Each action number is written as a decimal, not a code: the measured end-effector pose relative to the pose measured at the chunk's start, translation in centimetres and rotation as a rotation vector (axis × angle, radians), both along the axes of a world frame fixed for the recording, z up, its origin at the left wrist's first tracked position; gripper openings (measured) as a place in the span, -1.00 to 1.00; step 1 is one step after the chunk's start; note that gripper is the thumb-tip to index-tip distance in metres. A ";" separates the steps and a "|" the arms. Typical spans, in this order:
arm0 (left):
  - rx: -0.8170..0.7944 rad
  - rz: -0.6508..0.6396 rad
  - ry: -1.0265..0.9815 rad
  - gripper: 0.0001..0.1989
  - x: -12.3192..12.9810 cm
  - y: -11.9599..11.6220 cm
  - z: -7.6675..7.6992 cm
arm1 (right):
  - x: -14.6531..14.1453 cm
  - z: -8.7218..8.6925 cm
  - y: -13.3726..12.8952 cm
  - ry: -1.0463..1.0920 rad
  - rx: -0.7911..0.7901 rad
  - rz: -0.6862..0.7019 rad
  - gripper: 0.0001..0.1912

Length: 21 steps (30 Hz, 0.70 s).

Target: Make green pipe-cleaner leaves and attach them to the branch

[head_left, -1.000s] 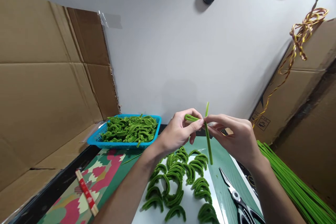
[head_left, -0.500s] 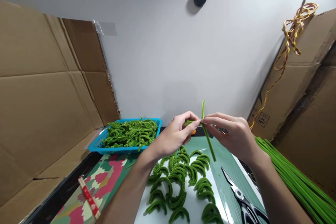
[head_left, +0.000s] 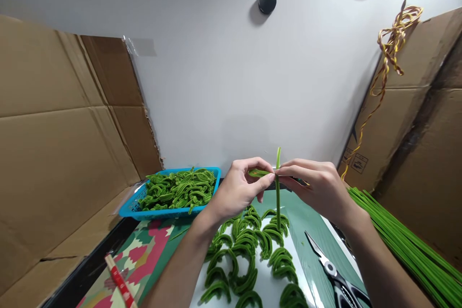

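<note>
A green pipe cleaner (head_left: pixel 277 202) is held up between both hands, over the table. My left hand (head_left: pixel 243 185) is closed, thumb and fingers pinching a looped green piece (head_left: pixel 258 173) near where the upright stem crosses. From the other side, my right hand (head_left: pixel 321 185) pinches at the same crossing, its fingertips almost meeting those of the left. The exact join is hidden by the fingertips. Below, curved green pipe cleaner pieces (head_left: pixel 247 238) lie in clusters on a white board (head_left: pixel 265 281).
A blue basket (head_left: pixel 162 213) full of looped green pieces stands at the back left. Scissors (head_left: pixel 330 269) lie right of the board, near a bundle of long green stems (head_left: pixel 407 240). A red-wrapped stick packet (head_left: pixel 121 281) lies front left. Cardboard panels (head_left: pixel 65 144) flank the table.
The upright stem has swung from a slant to nearly vertical, its lower end moving left. More of the looped piece shows in my left hand. The view has shifted slightly.
</note>
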State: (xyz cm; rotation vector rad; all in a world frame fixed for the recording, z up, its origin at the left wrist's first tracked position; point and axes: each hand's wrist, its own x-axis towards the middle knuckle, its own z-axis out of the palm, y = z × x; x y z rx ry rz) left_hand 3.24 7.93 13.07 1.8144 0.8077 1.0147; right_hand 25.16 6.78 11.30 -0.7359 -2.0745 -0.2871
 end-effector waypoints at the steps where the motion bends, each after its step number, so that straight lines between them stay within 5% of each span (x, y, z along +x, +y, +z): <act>1: 0.008 0.003 -0.003 -0.71 0.0 0.0 0.0 | 0.0 0.1 0.0 0.003 0.003 0.002 -0.88; 7: 0.130 0.062 -0.040 -0.80 0.3 -0.2 0.1 | 0.2 0.4 -0.1 0.017 -0.005 0.037 -0.85; 15: 0.532 0.208 0.090 -0.84 0.6 -0.9 -0.2 | -0.5 0.1 0.1 0.156 -0.166 0.077 -0.81; 21: 0.709 0.261 0.134 -0.84 0.4 -0.8 -0.6 | -2.0 0.6 0.1 0.576 -0.743 0.357 -0.55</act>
